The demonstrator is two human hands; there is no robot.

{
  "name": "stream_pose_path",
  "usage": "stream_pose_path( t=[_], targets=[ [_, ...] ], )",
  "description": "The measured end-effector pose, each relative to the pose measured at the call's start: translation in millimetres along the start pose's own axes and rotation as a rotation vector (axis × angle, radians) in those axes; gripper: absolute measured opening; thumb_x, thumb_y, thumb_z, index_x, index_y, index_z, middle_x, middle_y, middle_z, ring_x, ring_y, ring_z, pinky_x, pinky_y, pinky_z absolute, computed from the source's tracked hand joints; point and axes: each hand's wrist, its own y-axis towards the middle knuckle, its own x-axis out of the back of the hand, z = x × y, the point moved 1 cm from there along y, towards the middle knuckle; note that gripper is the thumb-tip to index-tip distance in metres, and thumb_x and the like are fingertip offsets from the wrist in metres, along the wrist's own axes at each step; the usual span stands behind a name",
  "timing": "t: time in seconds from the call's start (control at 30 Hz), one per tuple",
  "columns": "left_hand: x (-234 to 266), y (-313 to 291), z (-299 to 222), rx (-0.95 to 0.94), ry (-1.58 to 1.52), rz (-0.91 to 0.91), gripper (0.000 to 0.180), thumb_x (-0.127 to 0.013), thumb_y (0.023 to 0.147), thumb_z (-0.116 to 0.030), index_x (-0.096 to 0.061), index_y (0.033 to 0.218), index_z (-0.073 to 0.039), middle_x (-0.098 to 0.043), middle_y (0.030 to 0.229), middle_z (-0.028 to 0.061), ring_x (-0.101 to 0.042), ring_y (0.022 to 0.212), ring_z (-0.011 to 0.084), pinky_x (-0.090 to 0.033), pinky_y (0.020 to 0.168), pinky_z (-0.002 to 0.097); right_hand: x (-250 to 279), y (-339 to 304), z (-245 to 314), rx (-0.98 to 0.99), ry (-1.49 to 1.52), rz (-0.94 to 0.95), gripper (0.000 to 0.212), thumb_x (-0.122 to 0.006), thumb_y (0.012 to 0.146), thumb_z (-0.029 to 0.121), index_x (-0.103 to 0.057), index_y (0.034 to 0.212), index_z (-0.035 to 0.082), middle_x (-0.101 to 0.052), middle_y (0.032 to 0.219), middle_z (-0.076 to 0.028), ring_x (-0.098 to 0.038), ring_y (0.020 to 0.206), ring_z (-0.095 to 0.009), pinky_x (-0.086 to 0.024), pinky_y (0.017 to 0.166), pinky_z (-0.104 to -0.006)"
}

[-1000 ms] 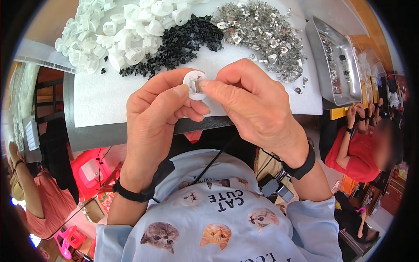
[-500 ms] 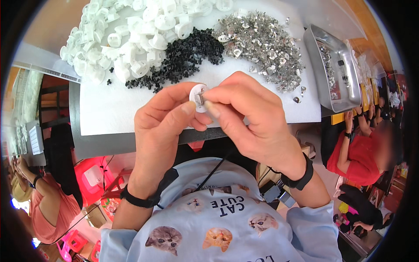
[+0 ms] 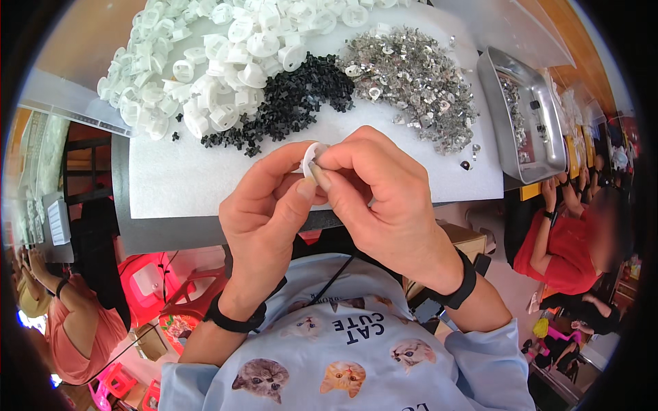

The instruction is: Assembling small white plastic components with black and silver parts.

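Between both hands, above the front part of the white sheet, is a round white plastic part (image 3: 310, 159), now seen nearly edge-on. My left hand (image 3: 269, 193) pinches its left side between thumb and fingers. From the other side, my right hand (image 3: 373, 188) closes its thumb and forefinger on the same part. Whether a small metal piece sits inside is hidden by the fingers. Beyond my hands lie a heap of small black plastic pieces (image 3: 291, 99), a heap of small silvery metal clips (image 3: 418, 82) and a large pile of white plastic parts (image 3: 219, 65).
A metal tray (image 3: 498, 116) holding small metal and black pieces stands at the right. The white foam sheet (image 3: 181, 181) covers the dark table (image 3: 164, 236). A person in red (image 3: 565, 240) sits at right, another in pink (image 3: 89, 329) at left, near a red stool (image 3: 147, 284).
The white part has turned from face-up to nearly edge-on. Both hands have come slightly lower in view, with my right thumb and forefinger now pressed against it.
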Motion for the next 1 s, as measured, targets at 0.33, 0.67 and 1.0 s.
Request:
stream_pose_path(
  t=[0.33,0.67,1.0],
  targets=[
    [5.7,-1.4,1.9,-0.003,0.034,0.06,0.031,-0.056,0.091,-0.003,-0.052,0.12,0.008,-0.064,0.101,0.01,-0.062,0.087,0.0109,-0.051,0.079,0.0243,6.1,-1.1,0.7,-0.072,0.086,0.099,0.006,-0.056,0.086,-0.006,-0.058,0.091,-0.003,-0.054,0.08,-0.006,-0.06,0.068,-0.011,-0.049,0.06,-0.0222],
    [6.1,-3.7,4.8,-0.029,0.133,0.074,0.032,-0.055,0.092,-0.003,-0.052,0.122,0.006,-0.065,0.096,0.0077,-0.061,0.086,0.0095,-0.05,0.08,0.0226,7.4,1.9,1.0,-0.145,0.082,0.154,0.002,-0.054,0.088,-0.004,-0.054,0.088,-0.002,-0.053,0.08,-0.004,-0.059,0.073,-0.008,-0.048,0.062,-0.0208],
    [6.4,-5.8,2.3,-0.025,0.242,0.089,0.03,-0.055,0.092,-0.004,-0.053,0.121,0.004,-0.062,0.096,0.0052,-0.06,0.084,0.0083,-0.05,0.077,0.0204,0.7,-1.0,-1.6,-0.252,0.312,0.098,0.006,-0.056,0.083,0.001,-0.051,0.082,-0.001,-0.057,0.074,-0.014,-0.059,0.063,-0.027,-0.046,0.056,-0.0345]
  ],
)
